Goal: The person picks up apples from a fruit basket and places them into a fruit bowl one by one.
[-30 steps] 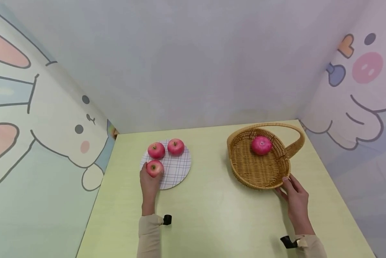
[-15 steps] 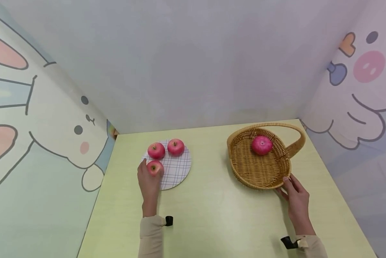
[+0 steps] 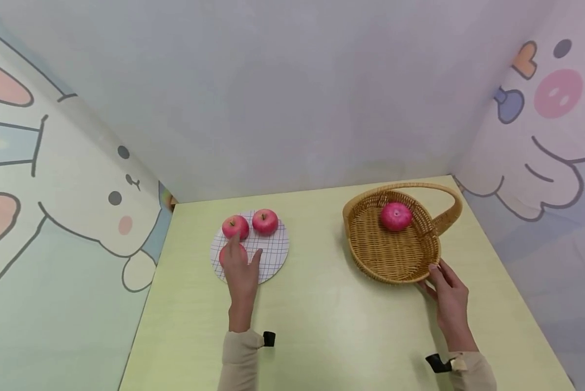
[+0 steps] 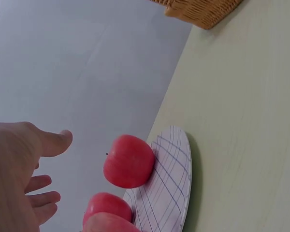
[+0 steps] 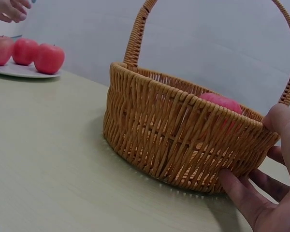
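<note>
Three red apples sit on a round white plate [image 3: 272, 252] with a checked pattern: a back-left apple [image 3: 236, 227], a back-right apple [image 3: 265, 222] and a front apple [image 3: 222, 256], partly hidden by my hand. My left hand [image 3: 242, 274] hovers over the front apple with its thumb spread; the left wrist view shows it raised, apart from the apples and holding nothing. On the right stands a wicker basket [image 5: 179, 130] with a tall handle and a pink-red fruit [image 3: 396, 216] inside. My right hand [image 3: 451, 304] grips its near right side, thumb at the rim, fingers lower against the wall.
Both things stand on a pale yellow-green table [image 3: 321, 326]. A plain grey wall [image 3: 312, 98] rises behind it. Side walls carry cartoon animals, a rabbit [image 3: 87, 179] on the left and a pig-like figure [image 3: 556, 136] on the right.
My left hand has let go of the front apple, risen and shifted right over it. The apple stays on the plate. My right hand keeps its hold on the basket.
</note>
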A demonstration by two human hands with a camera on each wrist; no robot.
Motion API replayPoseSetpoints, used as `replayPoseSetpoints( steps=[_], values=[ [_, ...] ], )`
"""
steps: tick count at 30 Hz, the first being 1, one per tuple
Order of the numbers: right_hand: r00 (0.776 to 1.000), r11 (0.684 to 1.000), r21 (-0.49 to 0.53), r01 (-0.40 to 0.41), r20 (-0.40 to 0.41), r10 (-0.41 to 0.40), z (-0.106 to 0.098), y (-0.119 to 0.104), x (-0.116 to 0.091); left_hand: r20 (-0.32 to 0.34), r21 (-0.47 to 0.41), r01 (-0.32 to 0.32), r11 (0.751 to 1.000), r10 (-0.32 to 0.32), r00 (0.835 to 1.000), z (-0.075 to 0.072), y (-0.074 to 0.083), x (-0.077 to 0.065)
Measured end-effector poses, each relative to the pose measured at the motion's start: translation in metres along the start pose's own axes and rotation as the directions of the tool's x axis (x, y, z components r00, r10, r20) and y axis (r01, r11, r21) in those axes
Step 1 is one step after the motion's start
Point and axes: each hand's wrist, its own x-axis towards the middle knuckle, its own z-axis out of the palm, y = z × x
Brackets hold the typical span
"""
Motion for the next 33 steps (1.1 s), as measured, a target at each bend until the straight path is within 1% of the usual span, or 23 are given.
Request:
replayPoseSetpoints(
  steps=[4,9,14,17,20,25,27,30,33],
  values=[
    [1.000,1.000,0.007,-0.002,0.002,0.002,0.002,0.000,0.001,0.006,-0.078,-0.059,0.995,0.060,0.998,0.001,0.016,-0.003],
    [1.000,1.000,0.026,-0.015,0.011,0.014,0.003,0.001,0.004,0.015,-0.163,-0.104,0.981,0.107,0.994,0.008,0.035,-0.007],
    [1.000,1.000,0.015,-0.020,0.011,0.019,0.001,0.003,0.005,0.033,-0.212,-0.155,0.965,0.165,0.986,0.022,0.055,-0.016],
    [1.000,1.000,0.017,-0.025,0.006,0.025,-0.001,0.004,0.005,0.053,-0.228,-0.189,0.955,0.206,0.977,0.029,0.066,-0.023],
    [0.999,0.999,0.041,-0.034,-0.008,0.034,-0.001,0.004,0.004,0.084,-0.242,-0.213,0.946,0.240,0.967,0.035,0.077,-0.028],
    [0.999,0.997,0.062,-0.034,-0.014,0.035,-0.001,0.003,0.003,0.119,-0.278,-0.258,0.925,0.300,0.947,0.044,0.097,-0.038],
    [1.000,0.998,0.059,-0.029,-0.009,0.029,-0.001,0.003,0.003,0.130,-0.290,-0.282,0.915,0.329,0.935,0.049,0.105,-0.042],
    [1.000,0.998,0.065,-0.021,-0.007,0.021,-0.001,0.002,0.003,0.160,-0.305,-0.317,0.898,0.376,0.913,0.058,0.116,-0.046],
    [1.000,0.998,0.068,-0.017,-0.006,0.017,-0.002,0.001,0.004,0.183,-0.331,-0.353,0.875,0.427,0.886,0.069,0.129,-0.050]
  ],
)
